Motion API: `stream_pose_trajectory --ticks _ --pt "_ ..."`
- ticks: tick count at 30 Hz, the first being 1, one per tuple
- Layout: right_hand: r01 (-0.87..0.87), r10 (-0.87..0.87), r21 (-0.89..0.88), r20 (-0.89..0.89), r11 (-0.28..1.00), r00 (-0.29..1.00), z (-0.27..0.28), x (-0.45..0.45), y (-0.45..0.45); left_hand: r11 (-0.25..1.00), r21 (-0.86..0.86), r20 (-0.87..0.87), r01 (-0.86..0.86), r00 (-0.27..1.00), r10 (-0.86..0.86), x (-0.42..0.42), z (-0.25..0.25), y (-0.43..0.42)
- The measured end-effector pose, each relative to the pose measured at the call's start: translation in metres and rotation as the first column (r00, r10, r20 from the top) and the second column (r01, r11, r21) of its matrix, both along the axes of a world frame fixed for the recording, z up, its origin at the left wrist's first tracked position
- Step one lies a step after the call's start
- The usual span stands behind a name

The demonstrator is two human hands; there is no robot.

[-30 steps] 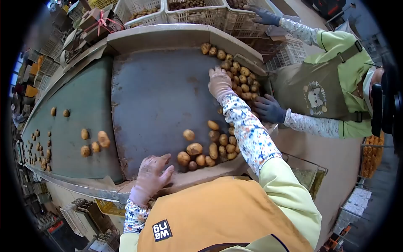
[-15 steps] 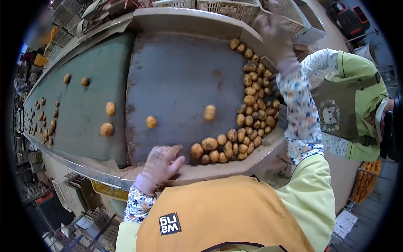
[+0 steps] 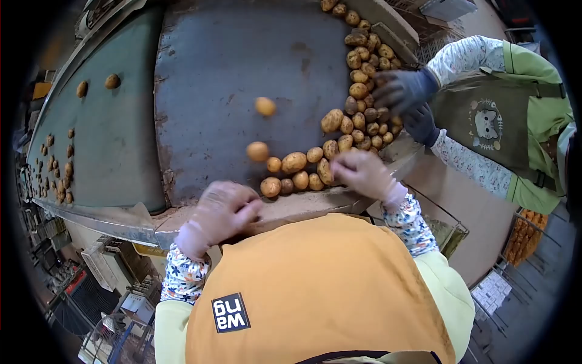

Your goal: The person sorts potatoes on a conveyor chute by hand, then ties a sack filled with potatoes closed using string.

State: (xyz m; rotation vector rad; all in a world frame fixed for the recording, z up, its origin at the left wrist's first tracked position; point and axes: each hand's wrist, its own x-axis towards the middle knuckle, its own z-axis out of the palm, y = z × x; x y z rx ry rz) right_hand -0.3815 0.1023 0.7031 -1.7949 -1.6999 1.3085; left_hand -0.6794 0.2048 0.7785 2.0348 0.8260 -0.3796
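My left hand [image 3: 225, 209], in a thin pale glove, rests at the near rim of the sorting table with fingers apart from the thumb and nothing in them. Just right of it lies a potato [image 3: 270, 187] at the end of a row. My right hand [image 3: 364, 174], gloved alike, reaches over the near edge of the potato heap [image 3: 359, 124]. Its fingertips are beside or touching an oblong potato [image 3: 325, 171]; blur hides whether they grip anything. Two loose potatoes, one upper [image 3: 265, 107] and one lower [image 3: 257, 151], are on the grey surface.
Across the right corner, a co-worker's dark-gloved hands [image 3: 405, 91] are at the heap. A green belt [image 3: 115, 133] on the left carries scattered potatoes. A raised rim [image 3: 315, 203] borders the near side. Crates [image 3: 418, 21] stand beyond the far right corner.
My right hand has come down from the far right crates to the near potatoes. My left hand stays by the rim. The view has shifted, and the co-worker's hands now show over the heap.
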Motion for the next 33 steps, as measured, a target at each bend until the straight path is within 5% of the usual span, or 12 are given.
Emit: stream_pose_trajectory --ticks 1,5,7,8,9,11,12,19,21,27,31,33 --pt "-0.144 0.135 -0.120 -0.086 0.982 0.987 -0.002 -0.002 -0.008 1.000 -0.004 -0.010 0.001 1.000 -0.001 0.006 -0.001 -0.001" --pt "-0.033 0.081 -0.374 0.115 0.927 0.990 -0.006 -0.024 0.012 0.995 -0.085 -0.019 0.058 0.998 -0.060 0.017 -0.013 -0.008" --pt "0.329 -0.349 0.281 0.026 0.902 0.937 -0.016 -0.022 0.013 0.917 0.386 0.169 -0.098 0.985 0.035 0.007 -0.016 -0.012" --pt "0.268 -0.293 0.162 0.164 0.950 0.942 0.004 -0.020 0.013 0.855 0.512 0.153 -0.083 0.988 0.004 0.005 -0.009 -0.005" --pt "0.201 -0.201 -0.087 0.008 0.976 0.980 -0.003 -0.018 0.003 0.851 0.518 0.154 -0.082 0.988 0.002 -0.002 -0.006 -0.001" --pt "-0.150 0.150 -0.132 -0.008 0.980 0.989 -0.021 -0.026 -0.011 0.909 0.393 0.073 -0.138 0.990 0.119 -0.017 -0.001 0.001" --pt "-0.096 0.109 -0.265 0.037 0.960 0.993 -0.025 -0.027 -0.007 0.926 0.325 0.098 -0.193 0.981 0.170 -0.016 0.004 0.002" --pt "-0.148 0.149 0.112 0.005 0.983 0.989 -0.021 -0.076 0.014 0.952 0.272 0.064 -0.143 0.989 0.130 -0.013 0.000 0.002" --pt "-0.112 0.101 0.395 0.049 0.912 0.994 -0.017 -0.079 0.019 0.941 0.302 0.095 -0.153 0.987 0.130 -0.016 0.003 0.003" --pt "0.300 -0.392 0.543 0.059 0.784 0.918 -0.003 -0.029 0.036 0.932 0.299 0.166 -0.206 0.973 0.161 -0.036 0.020 0.000" --pt "0.376 -0.413 0.196 0.201 0.906 0.889 0.005 -0.019 0.006 0.931 0.301 0.156 -0.206 0.974 0.165 -0.045 0.024 0.000" --pt "0.313 -0.363 0.217 0.252 0.925 0.897 0.002 -0.036 -0.002 0.946 0.257 0.113 -0.197 0.978 0.173 -0.043 0.027 0.001"
